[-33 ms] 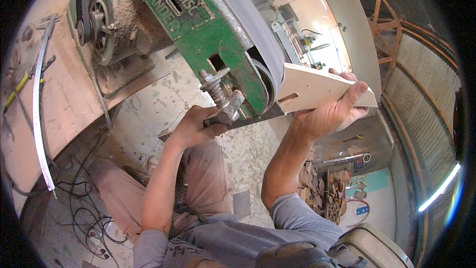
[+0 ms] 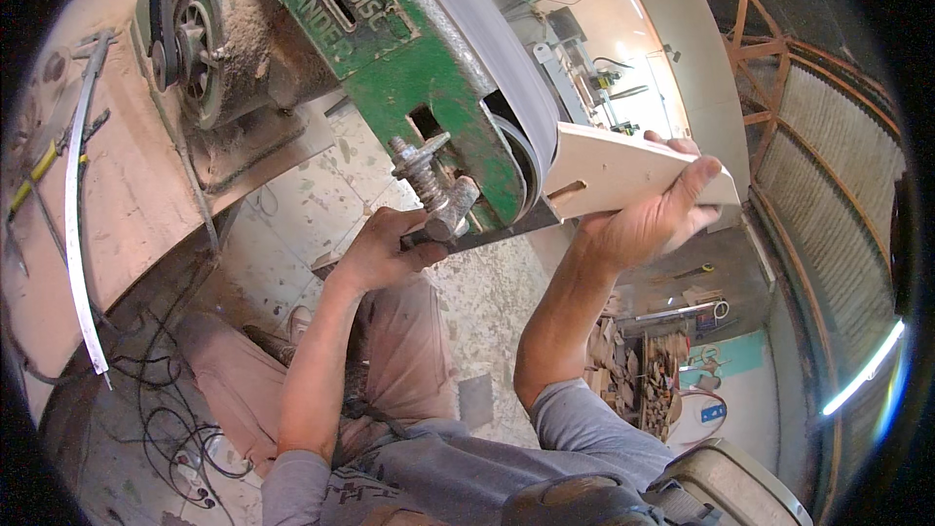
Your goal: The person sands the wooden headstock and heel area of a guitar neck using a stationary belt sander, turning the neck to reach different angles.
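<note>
A green belt sander (image 2: 399, 88) slants across the upper middle, its grey belt (image 2: 502, 49) curving round the front roller. In my right hand (image 2: 648, 219) is a pale flat board (image 2: 609, 170), with a slot and small holes in it. The thumb lies over the board's face, and its left end meets the belt by the roller. Beneath the sander's threaded bolt (image 2: 421, 175), my left hand (image 2: 385, 248) is closed on a dark metal bar (image 2: 419, 237). Part of that bar is hidden by the fingers and the bolt fitting.
A dusty motor (image 2: 229, 39) with a pulley and drive belt stands left of the sander. On the bench (image 2: 146, 224) lie a long white strip (image 2: 76, 234), a caliper (image 2: 94, 54) and yellow-handled pliers (image 2: 39, 170). Black cables (image 2: 166, 419) tangle on the floor; wood scraps (image 2: 662, 360) fill a shelf.
</note>
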Action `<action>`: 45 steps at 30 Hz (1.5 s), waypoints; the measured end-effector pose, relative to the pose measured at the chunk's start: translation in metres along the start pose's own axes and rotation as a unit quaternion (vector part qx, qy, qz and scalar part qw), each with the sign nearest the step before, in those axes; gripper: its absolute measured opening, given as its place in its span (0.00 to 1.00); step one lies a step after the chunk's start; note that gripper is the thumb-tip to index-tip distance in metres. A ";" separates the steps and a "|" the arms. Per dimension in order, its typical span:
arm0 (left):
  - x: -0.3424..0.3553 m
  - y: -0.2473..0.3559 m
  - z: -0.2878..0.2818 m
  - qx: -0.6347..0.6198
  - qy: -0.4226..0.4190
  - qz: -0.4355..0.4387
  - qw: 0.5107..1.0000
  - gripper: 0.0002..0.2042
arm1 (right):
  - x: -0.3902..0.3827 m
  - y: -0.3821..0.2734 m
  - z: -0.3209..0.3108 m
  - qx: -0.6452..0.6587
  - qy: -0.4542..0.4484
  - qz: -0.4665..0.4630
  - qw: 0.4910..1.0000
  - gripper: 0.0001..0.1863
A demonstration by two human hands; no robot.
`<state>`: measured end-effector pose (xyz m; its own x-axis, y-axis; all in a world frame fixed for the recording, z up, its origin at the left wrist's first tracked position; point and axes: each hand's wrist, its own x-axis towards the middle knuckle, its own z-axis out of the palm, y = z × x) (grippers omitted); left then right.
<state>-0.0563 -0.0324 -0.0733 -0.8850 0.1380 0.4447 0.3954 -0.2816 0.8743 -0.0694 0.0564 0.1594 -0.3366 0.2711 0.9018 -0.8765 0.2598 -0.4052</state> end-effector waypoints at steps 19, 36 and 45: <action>0.013 0.025 0.012 0.143 0.136 0.116 0.973 0.22 | 0.048 0.004 0.014 0.185 -0.096 0.137 0.968 0.20; 0.008 -0.005 0.022 0.117 0.112 0.101 0.982 0.23 | 0.026 -0.002 0.026 0.105 -0.062 0.054 0.991 0.17; 0.008 0.004 0.021 0.033 0.113 0.109 0.987 0.20 | 0.022 -0.003 0.029 0.076 -0.043 0.013 0.996 0.18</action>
<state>-0.0567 -0.0120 -0.0623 -0.8069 -0.1362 0.5747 0.5903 -0.2176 0.7773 -0.0844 0.0350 0.1850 -0.3818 0.1945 0.9035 -0.9071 0.1085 -0.4067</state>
